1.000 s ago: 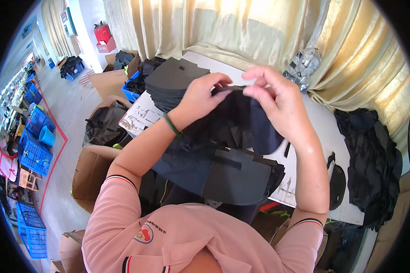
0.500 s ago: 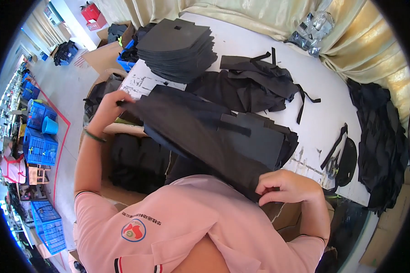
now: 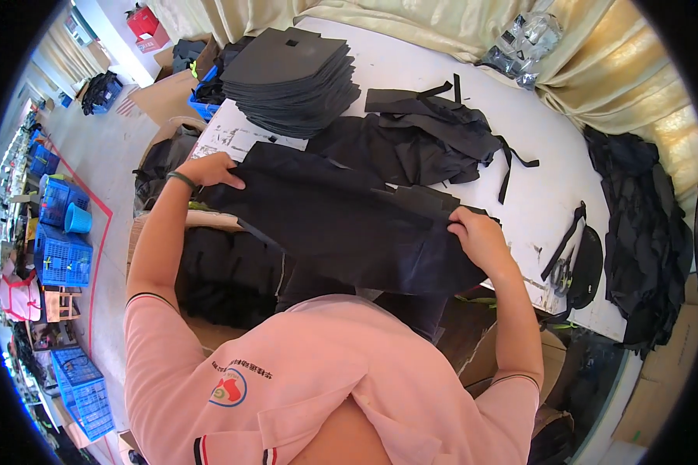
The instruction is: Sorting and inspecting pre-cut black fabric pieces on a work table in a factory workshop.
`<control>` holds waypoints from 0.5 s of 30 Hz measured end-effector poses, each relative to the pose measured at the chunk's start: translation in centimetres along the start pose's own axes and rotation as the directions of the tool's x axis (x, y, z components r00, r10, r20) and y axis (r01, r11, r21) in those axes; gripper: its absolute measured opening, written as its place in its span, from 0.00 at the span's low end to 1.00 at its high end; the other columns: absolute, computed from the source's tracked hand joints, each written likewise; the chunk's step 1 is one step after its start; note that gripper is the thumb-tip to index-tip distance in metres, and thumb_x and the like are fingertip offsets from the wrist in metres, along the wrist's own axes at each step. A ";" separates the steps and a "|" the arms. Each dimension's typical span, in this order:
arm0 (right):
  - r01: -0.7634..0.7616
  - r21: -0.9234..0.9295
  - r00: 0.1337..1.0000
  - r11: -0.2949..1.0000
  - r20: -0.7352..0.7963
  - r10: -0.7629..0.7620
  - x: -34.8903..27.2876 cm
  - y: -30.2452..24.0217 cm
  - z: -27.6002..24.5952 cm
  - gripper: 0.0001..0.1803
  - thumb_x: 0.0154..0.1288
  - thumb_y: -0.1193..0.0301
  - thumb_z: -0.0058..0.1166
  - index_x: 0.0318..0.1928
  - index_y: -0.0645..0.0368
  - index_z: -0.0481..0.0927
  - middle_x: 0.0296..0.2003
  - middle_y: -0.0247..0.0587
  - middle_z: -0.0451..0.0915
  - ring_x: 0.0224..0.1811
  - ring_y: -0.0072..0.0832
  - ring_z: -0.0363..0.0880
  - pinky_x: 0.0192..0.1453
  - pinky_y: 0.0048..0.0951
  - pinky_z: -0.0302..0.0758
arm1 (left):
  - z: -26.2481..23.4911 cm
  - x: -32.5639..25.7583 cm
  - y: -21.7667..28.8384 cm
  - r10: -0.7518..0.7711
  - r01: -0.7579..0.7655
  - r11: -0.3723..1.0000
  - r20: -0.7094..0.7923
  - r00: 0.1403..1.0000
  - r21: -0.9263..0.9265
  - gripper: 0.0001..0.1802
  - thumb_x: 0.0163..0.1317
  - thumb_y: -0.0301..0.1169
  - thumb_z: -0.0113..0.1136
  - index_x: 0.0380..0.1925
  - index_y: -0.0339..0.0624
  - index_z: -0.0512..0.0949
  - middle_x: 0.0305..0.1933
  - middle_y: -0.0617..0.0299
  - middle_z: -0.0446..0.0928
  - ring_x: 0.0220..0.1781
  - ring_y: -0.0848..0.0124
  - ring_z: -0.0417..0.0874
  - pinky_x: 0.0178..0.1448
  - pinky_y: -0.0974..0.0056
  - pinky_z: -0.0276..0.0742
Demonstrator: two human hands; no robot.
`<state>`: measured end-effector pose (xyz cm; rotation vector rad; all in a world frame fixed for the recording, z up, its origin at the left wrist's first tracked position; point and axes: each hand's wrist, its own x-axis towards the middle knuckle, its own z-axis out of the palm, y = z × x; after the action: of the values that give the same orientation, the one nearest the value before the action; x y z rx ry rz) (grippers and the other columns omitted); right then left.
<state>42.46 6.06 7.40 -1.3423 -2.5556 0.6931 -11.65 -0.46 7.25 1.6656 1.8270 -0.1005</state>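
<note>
A black fabric piece (image 3: 341, 225) is stretched between my two hands across the near edge of the white table (image 3: 520, 116), its lower part hanging toward me. My left hand (image 3: 212, 170) is closed on its left end, thumb on top. At the upper right corner my right hand (image 3: 477, 239) pinches the cloth. Under and behind it lie dark flat panels (image 3: 430, 198), mostly covered now. Beyond the cloth are crumpled black fabric pieces with straps (image 3: 434, 143). A tall stack of dark grey panels (image 3: 287, 81) stands at the far left of the table.
To the right lie a black strapped pouch-like piece (image 3: 587, 267) and a heap of black cloth (image 3: 640, 240). A clear plastic bag (image 3: 527, 46) sits by the curtain (image 3: 620, 85). Open cartons (image 3: 209, 333) with black goods are below. Blue crates (image 3: 63, 256) line the floor at left.
My right hand has moved up and away from me, drawing the cloth's near edge out over the panels. The cloth, folded and slanted before, is now spread wide. My left hand still grips its left end.
</note>
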 end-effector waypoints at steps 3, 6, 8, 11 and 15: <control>0.023 -0.270 0.993 0.963 -0.106 -0.054 0.8 0.2 1.6 0.14 0.56 0.73 0.64 0.43 0.60 0.79 0.40 0.47 0.82 0.45 0.45 0.80 0.50 0.41 0.76 | 0.6 1.9 0.4 -0.057 0.057 0.998 0.009 0.998 0.038 0.26 0.53 0.47 0.72 0.32 0.30 0.82 0.26 0.45 0.79 0.31 0.59 0.80 0.41 0.57 0.73; 0.331 -0.242 0.886 0.912 -0.253 -0.388 0.3 -2.1 3.7 0.32 0.52 0.67 0.67 0.58 0.60 0.74 0.61 0.48 0.72 0.65 0.48 0.69 0.66 0.44 0.68 | 0.8 2.9 0.8 -0.066 0.064 0.994 0.030 0.997 0.084 0.27 0.52 0.48 0.72 0.28 0.28 0.80 0.24 0.46 0.78 0.29 0.59 0.79 0.39 0.56 0.73; 0.458 -0.218 0.871 0.862 -0.083 -0.484 -0.1 -3.1 4.9 0.40 0.54 0.59 0.67 0.66 0.56 0.68 0.68 0.49 0.65 0.72 0.46 0.61 0.75 0.46 0.58 | 0.7 3.4 0.4 -0.069 0.064 0.995 0.054 0.996 0.077 0.28 0.52 0.48 0.73 0.27 0.27 0.78 0.24 0.46 0.77 0.27 0.59 0.78 0.37 0.56 0.73; 0.413 -0.259 0.910 0.873 0.094 -0.403 -0.7 -2.6 7.0 0.46 0.55 0.50 0.63 0.72 0.52 0.61 0.73 0.47 0.55 0.76 0.44 0.51 0.78 0.48 0.49 | 1.4 4.5 -2.7 -0.047 0.030 0.979 0.081 0.996 0.201 0.22 0.55 0.40 0.71 0.32 0.26 0.80 0.25 0.49 0.78 0.26 0.63 0.79 0.33 0.58 0.76; 0.407 -0.261 0.913 0.876 0.151 -0.379 -0.5 -2.3 7.0 0.48 0.57 0.45 0.60 0.73 0.49 0.58 0.75 0.46 0.52 0.78 0.43 0.48 0.79 0.48 0.45 | 1.3 3.7 -4.6 -0.149 0.146 0.923 0.017 0.989 -0.357 0.11 0.57 0.24 0.66 0.40 0.33 0.81 0.30 0.56 0.81 0.27 0.70 0.82 0.33 0.65 0.79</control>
<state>38.59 2.28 2.39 -0.8134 -2.9660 0.3240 -15.26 1.22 2.70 1.2768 1.8475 0.1693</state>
